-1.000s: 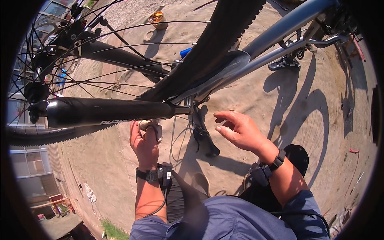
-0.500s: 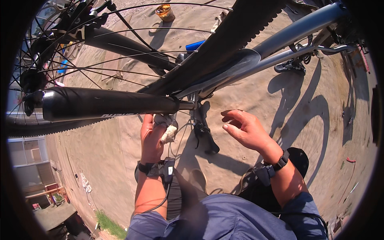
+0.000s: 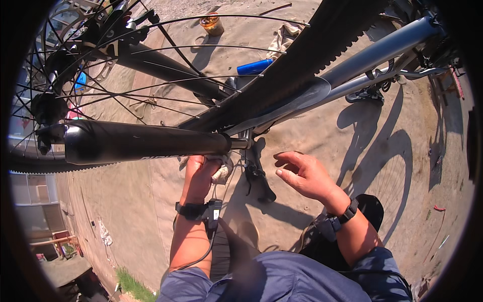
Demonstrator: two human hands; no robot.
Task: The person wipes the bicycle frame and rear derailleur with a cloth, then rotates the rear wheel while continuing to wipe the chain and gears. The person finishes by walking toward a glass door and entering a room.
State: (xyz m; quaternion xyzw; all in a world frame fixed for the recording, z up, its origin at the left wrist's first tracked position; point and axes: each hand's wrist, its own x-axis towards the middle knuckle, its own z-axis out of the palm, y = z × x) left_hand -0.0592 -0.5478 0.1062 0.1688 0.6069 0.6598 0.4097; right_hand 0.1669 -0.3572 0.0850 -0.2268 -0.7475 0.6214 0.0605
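Note:
A black fork leg of a bicycle crosses the left half of the view. Just under its lower side, my left hand is closed on a crumpled off-white rag. Part of the rag shows on both sides of the hand, and the fork hides some of it along with the fingertips. To the right, my right hand hovers with nothing in it, fingers loosely bent and apart from the thumb. Between the hands lies a black handlebar grip with a brake lever.
Above the fork are the spoked wheel's black tyre and the silver-blue frame tube. Farther off, an orange-brown tub, a blue cylinder and a pale cloth rest on a tan ground sheet.
My left hand has turned and slid slightly right along the fork's underside with the rag. The bicycle's front sits a little lower in view. My right hand has barely moved.

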